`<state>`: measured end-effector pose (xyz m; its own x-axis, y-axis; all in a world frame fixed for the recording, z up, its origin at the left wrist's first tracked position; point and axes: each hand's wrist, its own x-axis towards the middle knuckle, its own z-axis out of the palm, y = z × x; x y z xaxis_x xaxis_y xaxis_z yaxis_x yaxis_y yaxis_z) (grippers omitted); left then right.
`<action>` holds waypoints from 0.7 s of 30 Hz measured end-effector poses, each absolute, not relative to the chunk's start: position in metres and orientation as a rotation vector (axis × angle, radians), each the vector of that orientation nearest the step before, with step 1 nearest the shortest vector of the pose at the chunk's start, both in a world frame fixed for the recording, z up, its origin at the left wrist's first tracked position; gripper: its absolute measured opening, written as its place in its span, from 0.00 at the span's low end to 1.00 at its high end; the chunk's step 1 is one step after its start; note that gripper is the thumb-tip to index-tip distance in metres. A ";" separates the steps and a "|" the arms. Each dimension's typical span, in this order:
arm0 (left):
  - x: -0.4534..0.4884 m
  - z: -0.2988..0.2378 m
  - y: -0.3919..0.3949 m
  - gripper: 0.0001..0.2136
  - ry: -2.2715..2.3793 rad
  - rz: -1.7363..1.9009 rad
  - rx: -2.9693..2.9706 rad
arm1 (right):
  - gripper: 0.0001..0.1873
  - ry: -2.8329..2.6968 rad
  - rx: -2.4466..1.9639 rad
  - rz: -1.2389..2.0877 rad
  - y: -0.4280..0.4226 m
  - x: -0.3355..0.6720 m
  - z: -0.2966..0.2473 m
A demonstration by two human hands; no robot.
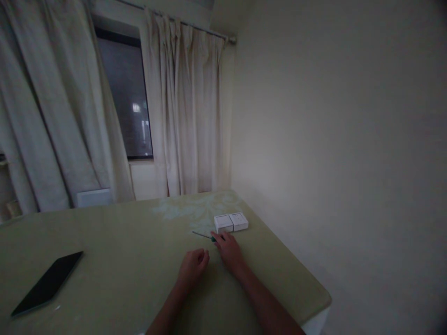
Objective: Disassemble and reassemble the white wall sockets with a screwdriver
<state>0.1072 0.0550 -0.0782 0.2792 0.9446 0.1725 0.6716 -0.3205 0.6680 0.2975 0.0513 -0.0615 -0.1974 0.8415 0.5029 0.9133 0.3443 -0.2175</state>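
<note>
My right hand [228, 249] rests on the green tablecloth [132, 251], fingers lying over the green handle of a thin screwdriver [202, 235] whose metal shaft points left. Just beyond the fingertips sit two small white boxes [231, 222] side by side. My left hand [193, 264] lies on the cloth to the left of the right hand, fingers curled loosely with nothing seen in them.
A dark flat tablet [47, 283] lies near the table's left front. The table's right edge [314, 288] runs close to a plain wall. Cream curtains [188, 111] flank a dark window [127, 97] behind the table.
</note>
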 end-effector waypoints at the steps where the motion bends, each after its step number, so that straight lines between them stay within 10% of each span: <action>1: 0.107 -0.078 0.055 0.15 1.451 0.763 2.087 | 0.17 -2.062 -1.525 -0.168 0.050 0.297 -0.061; 21: 0.097 -0.059 0.052 0.12 1.409 0.464 2.357 | 0.15 -1.956 -1.449 -0.113 0.063 0.291 -0.044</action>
